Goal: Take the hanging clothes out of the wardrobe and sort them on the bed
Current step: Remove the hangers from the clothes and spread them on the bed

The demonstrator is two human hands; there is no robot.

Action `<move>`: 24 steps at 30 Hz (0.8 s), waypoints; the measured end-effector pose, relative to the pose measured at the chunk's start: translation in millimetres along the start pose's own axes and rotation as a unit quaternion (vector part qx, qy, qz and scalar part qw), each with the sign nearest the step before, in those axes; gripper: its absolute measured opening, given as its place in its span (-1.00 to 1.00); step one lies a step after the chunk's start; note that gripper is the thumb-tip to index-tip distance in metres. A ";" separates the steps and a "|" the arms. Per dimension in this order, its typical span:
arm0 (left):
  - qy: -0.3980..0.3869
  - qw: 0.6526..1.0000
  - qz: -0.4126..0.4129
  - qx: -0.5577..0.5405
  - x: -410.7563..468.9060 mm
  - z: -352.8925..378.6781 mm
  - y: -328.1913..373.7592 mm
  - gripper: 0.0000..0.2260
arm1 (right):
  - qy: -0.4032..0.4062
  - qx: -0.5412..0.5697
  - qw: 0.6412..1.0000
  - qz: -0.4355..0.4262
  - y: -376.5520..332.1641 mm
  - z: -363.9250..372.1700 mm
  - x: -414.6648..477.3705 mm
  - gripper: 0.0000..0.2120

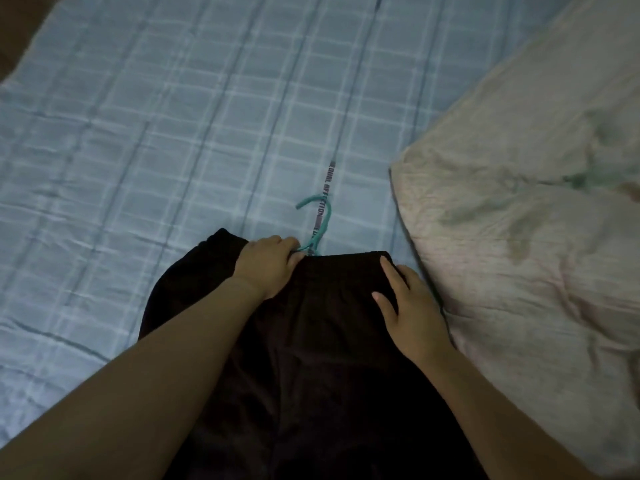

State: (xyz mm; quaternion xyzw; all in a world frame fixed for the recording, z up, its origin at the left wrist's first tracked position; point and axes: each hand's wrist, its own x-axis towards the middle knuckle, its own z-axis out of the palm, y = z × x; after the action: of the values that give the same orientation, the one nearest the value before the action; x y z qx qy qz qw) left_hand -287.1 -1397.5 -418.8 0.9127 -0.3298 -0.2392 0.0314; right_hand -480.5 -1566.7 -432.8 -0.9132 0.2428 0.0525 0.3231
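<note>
The bed (173, 133) carries all items in view; it is covered by a light blue checked sheet with a dark printed strip (325, 188) whose lettering is only partly legible. A black garment (311, 341) lies flat on the sheet at the lower centre, its top edge pointing away from the person and its lower part cut off by the bottom frame edge. The type of garment cannot be determined in the dim light. A teal hanger (320, 216) is inside the garment: only its hook and neck show, lying on the sheet just beyond the top edge and crossing the printed strip; its shoulders are hidden under the fabric. A pale, crumpled quilt (536, 220) occupies the right side of the bed, just beside the garment, and runs out of frame. The left hand (266, 268) rests on the garment's top edge with fingers curled over it, fingertips touching the hanger's neck; whether they also close on the wire cannot be determined. The right hand (412, 306) lies flat on the garment's upper right part, fingers extended and spread, pressing the fabric and holding nothing.
</note>
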 end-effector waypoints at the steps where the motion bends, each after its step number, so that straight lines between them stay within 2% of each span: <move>1: 0.014 1.000 0.003 -0.006 -4.2 -2.7 -0.8 -0.68 | -0.005 0.008 1.000 -0.001 0.4 -1.4 -2.8 -0.43; 6: 0.103 0.986 0.049 -0.121 -61.6 -35.1 -1.2 -0.60 | -0.010 0.080 0.996 -0.026 -20.7 -23.5 -28.6 -0.43; 9: 0.169 0.962 0.086 -0.195 -108.7 -67.2 7.9 -0.70 | -0.001 0.125 0.991 -0.046 -46.8 -46.0 -56.0 -0.52; 13: 0.263 0.935 0.087 -0.223 -171.4 -105.1 16.4 -0.76 | 0.038 0.150 0.983 -0.095 -90.8 -71.7 -99.0 -0.58; 17: 0.262 0.928 0.089 -0.251 -236.2 -134.5 9.1 -0.76 | 0.053 0.148 0.981 -0.114 -129.1 -82.5 -141.6 -0.58; 20: 0.242 0.939 0.113 -0.218 -291.2 -153.8 -9.6 -0.78 | 0.054 0.135 0.980 -0.139 -161.2 -81.6 -180.8 -0.60; 24: 0.273 0.935 0.092 -0.208 -371.6 -165.9 -53.2 -0.77 | 0.084 0.112 0.974 -0.180 -223.6 -68.7 -228.8 -0.60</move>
State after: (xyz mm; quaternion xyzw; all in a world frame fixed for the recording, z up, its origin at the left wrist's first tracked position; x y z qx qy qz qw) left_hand -428.2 -1143.4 -129.1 0.8814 -0.3340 -0.0399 0.3318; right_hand -578.6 -1364.7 -194.7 -0.9011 0.1050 -0.1106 0.4059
